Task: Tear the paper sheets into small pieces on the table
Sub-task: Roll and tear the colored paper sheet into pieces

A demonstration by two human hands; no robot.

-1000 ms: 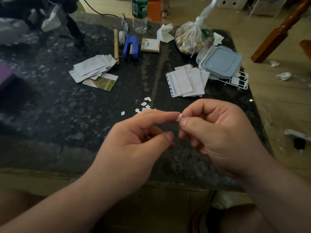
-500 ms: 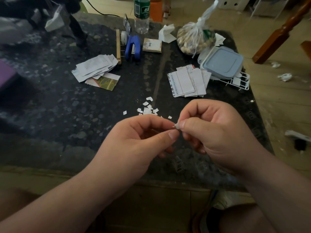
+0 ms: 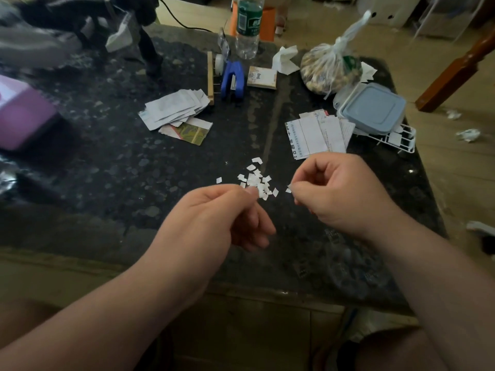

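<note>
My left hand [image 3: 214, 218] and my right hand [image 3: 337, 194] hover apart over the dark table [image 3: 107, 183]. Each pinches a tiny white paper scrap between thumb and forefinger: one scrap [image 3: 260, 193] at the left fingertips, another [image 3: 288, 189] at the right. Between and just beyond the hands lies a small heap of torn white bits [image 3: 255, 179]. One stack of paper slips [image 3: 316, 135] lies beyond my right hand. A second stack [image 3: 174, 107] lies further left, over a coloured sheet [image 3: 191, 132].
At the back stand a water bottle [image 3: 247, 25], a blue stapler [image 3: 233, 80], a small card box [image 3: 262, 77], a bag of nuts [image 3: 328, 69] and a grey-lidded container [image 3: 372, 108] on a white rack [image 3: 401, 140]. A purple box [image 3: 21, 113] sits far left.
The hands, which met at one scrap, have pulled apart sideways, each now with a piece. The view has shifted so more of the heap shows.
</note>
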